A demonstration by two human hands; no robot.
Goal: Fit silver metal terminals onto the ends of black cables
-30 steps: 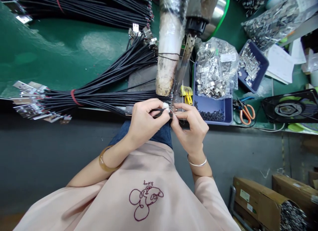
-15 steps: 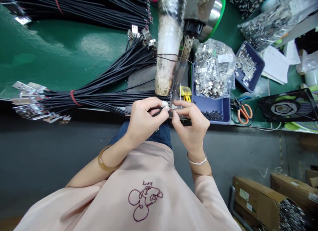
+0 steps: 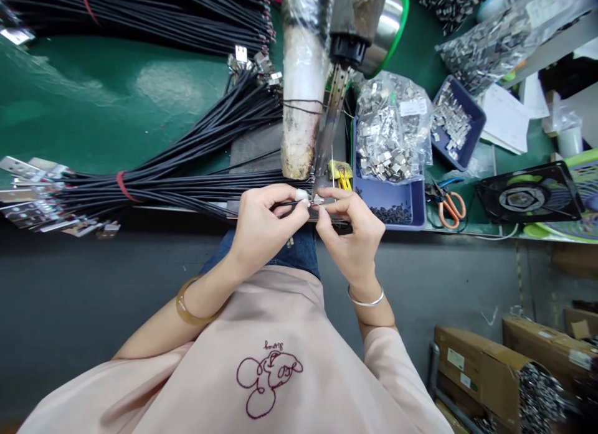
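Note:
My left hand (image 3: 266,228) is closed in a pinch at the bench's front edge, with a white covering on its index fingertip. It grips the end of a black cable, mostly hidden by the fingers. Close beside it, my right hand (image 3: 354,231) pinches a small silvery metal connector piece (image 3: 318,199) between thumb and fingers. The fingertips of both hands nearly meet, and the exact fit between cable and piece is too small to make out. Behind them lies a bundle of black cables (image 3: 187,183) with metal plugs at the left, tied by a red band (image 3: 123,186).
A white wrapped tube (image 3: 299,110) and a metal-tipped tool (image 3: 337,101) hang just above my hands. To the right are a blue tray (image 3: 418,219), a bag of metal shells (image 3: 392,129), orange-handled pliers (image 3: 452,210) and a black fan (image 3: 527,197). Cardboard boxes (image 3: 486,365) stand below.
The view has shifted slightly, so the bench things appear a little further left. Both hands keep their pinch at the same spot, with barely any movement of the fingers.

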